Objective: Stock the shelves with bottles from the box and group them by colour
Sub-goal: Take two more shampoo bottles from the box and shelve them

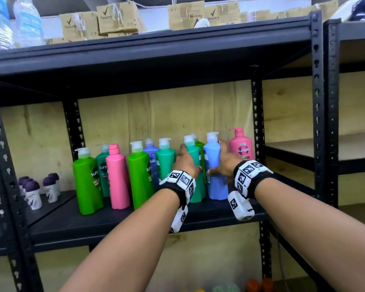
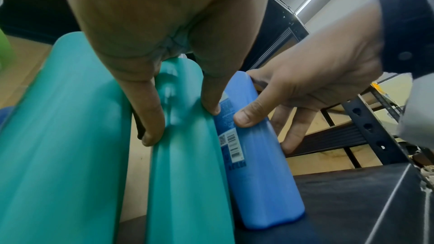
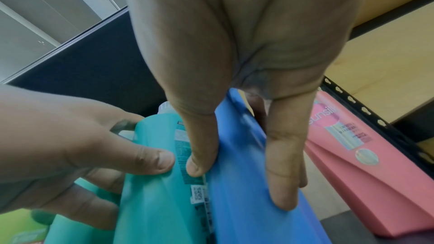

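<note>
The teal bottle (image 1: pixel 195 171) stands upright on the black shelf (image 1: pixel 118 220), toward its right half, and the left hand (image 1: pixel 185 163) grips it: the thumb and fingers curl round its body, as the left wrist view shows with fingertips (image 2: pixel 152 133) pressed on the teal plastic. Just to the right of the teal bottle, touching it along the side, stands the light blue bottle (image 1: pixel 216 171), with its barcode label turned toward the person. The right hand (image 1: pixel 224 163) clamps this one, thumb on the near face and fingers wrapped round the far side. In the right wrist view the thumb (image 3: pixel 202 162) sits at the seam between the two bottles.

To the right of the teal bottle, beyond the blue one, a pink pump bottle (image 1: pixel 241 147) stands apart near the shelf's right post. Behind the teal bottle a green bottle (image 1: pixel 201 148) peeks out. To the left of the teal bottle stand another teal bottle (image 1: pixel 165 160), a dark blue bottle (image 1: pixel 151 157), a green bottle (image 1: pixel 140 178), a pink bottle (image 1: pixel 117 178), a darker teal bottle (image 1: pixel 101 165) behind it, and a green bottle (image 1: pixel 88 182) at the far end of the row.

Further left of the teal bottle, on the neighbouring shelf, small white deodorants with purple caps (image 1: pixel 33 192) stand in a cluster. Above the teal bottle, on the top shelf, lie cardboard boxes (image 1: pixel 118 17) and wrapped water bottles (image 1: pixel 13 24).
</note>
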